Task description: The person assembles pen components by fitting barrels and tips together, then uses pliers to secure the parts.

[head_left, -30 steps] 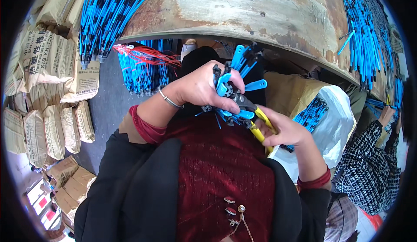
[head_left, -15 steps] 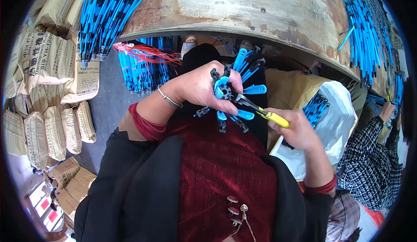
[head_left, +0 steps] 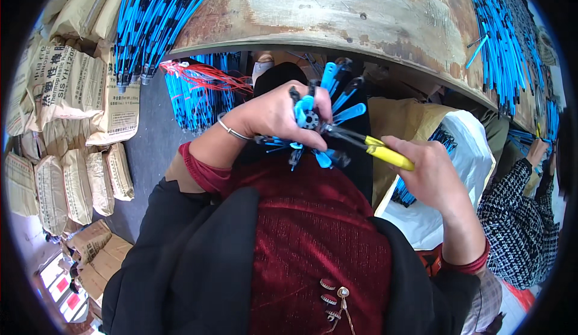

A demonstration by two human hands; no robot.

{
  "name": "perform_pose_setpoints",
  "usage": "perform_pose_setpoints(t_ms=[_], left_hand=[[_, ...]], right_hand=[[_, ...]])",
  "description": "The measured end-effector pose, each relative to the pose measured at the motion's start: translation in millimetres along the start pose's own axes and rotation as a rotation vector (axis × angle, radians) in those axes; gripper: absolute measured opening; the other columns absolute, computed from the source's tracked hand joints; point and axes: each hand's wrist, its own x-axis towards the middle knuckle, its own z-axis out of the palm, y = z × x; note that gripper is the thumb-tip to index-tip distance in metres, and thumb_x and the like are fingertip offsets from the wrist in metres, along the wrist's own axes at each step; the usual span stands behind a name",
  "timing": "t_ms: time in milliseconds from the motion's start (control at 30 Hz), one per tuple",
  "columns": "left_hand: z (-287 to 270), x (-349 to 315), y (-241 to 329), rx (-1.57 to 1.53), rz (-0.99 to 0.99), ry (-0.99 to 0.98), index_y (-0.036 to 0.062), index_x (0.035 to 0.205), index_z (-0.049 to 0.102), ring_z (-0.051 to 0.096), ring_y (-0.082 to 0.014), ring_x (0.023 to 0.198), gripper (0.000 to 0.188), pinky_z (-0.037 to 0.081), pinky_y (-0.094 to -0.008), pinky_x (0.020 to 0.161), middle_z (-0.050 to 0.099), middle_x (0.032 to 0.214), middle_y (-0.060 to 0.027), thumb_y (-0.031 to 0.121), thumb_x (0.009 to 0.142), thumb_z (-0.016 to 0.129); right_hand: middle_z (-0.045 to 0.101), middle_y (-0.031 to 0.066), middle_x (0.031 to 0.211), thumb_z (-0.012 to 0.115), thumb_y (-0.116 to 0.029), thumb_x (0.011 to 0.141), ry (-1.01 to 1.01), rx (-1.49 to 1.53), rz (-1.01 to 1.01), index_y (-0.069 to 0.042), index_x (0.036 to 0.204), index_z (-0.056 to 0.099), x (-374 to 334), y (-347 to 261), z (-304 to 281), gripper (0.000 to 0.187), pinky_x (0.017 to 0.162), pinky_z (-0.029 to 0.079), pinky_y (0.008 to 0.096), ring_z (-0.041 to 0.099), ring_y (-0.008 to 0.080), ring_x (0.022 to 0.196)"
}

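My left hand (head_left: pixel 283 115) is closed around a blue-and-black assembly (head_left: pixel 310 119). It has a round black hub with notches, and blue arms with black ends fan out from it on several sides. Its exact kind I cannot tell. Yellow-handled pliers (head_left: pixel 390 154) are in my right hand (head_left: pixel 432 171), fingers wrapped round the grips. Their metal jaws point left and meet the assembly just right of the hub; what lies between the jaws is too small to make out. Both hands are above my lap, below the table's near edge.
A worn wooden table (head_left: pixel 325 10) spans the top, with blue rod bundles (head_left: pixel 159 19) at left and more rods (head_left: pixel 500 52) at right. Below hang red ties (head_left: pixel 205 77) over another bundle. A white-lined sack (head_left: pixel 475 148) stands right, paper sacks (head_left: pixel 72 88) left. A co-worker's sleeve (head_left: pixel 512 208) shows far right.
The assembly has turned in my left hand, its arms now at other angles. My right hand and the pliers have shifted a little to the right, the handles spread wider.
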Motion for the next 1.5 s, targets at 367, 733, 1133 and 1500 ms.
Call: perform_pose_setpoints(t_ms=[367, 733, 1133, 1500], left_hand=[[-0.4, -9.5, 7.4, -0.038, 0.039, 0.12, 0.0009, 0.095, 0.056, 0.062, -0.014, 0.075, 0.041, 0.051, -0.0275, 0.068, 0.064, 0.085, -0.0083, 0.0, 0.06, 0.079], [-61.8, -99.2, 205.5, 0.501, 0.091, 0.857, -0.0014, 0.092, 0.06, 0.056, -0.01, 0.07, 0.037, 0.048, -0.0248, 0.064, 0.061, 0.078, -0.0031, 0.028, 0.073, 0.072], [-301.3, -34.0, 176.8, 1.083, -0.519, 1.217, -0.0017, 0.1, 0.06, 0.06, -0.0281, 0.09, 0.056, 0.047, -0.0374, 0.078, 0.062, 0.096, -0.0191, 0.049, 0.077, 0.061], [-288.9, -75.4, 241.4, 1.153, 0.23, 1.364, 0.0009, 0.116, 0.051, 0.052, -0.0214, 0.105, 0.034, 0.038, -0.0302, 0.092, 0.056, 0.109, -0.011, 0.025, 0.092, 0.048]], right_hand=[[0.061, 0.0037, 0.075, 0.063, -0.01, 0.081, 0.08, 0.785, 0.07, 0.005, 0.106, 0.059, -13.0, 13.8, 40.7, 0.029, 0.059, 0.047, 0.0213, 0.057, 0.0092, 0.065], [0.058, 0.0033, 0.079, 0.063, -0.011, 0.081, 0.533, 0.834, 0.059, 0.005, 0.113, 0.054, 34.4, 38.3, -1.0, 0.037, 0.057, 0.042, 0.0196, 0.052, 0.0074, 0.064], [0.064, 0.0066, 0.082, 0.067, -0.014, 0.076, 0.771, 0.46, 0.016, 0.003, 0.109, 0.058, 92.7, 34.4, -45.9, 0.038, 0.069, 0.047, 0.0259, 0.058, 0.0118, 0.073], [0.059, 0.0118, 0.084, 0.072, -0.033, 0.068, 0.926, -0.158, 0.062, -0.008, 0.111, 0.055, 144.2, 56.7, -45.0, 0.053, 0.066, 0.048, 0.0389, 0.059, 0.0304, 0.078]])
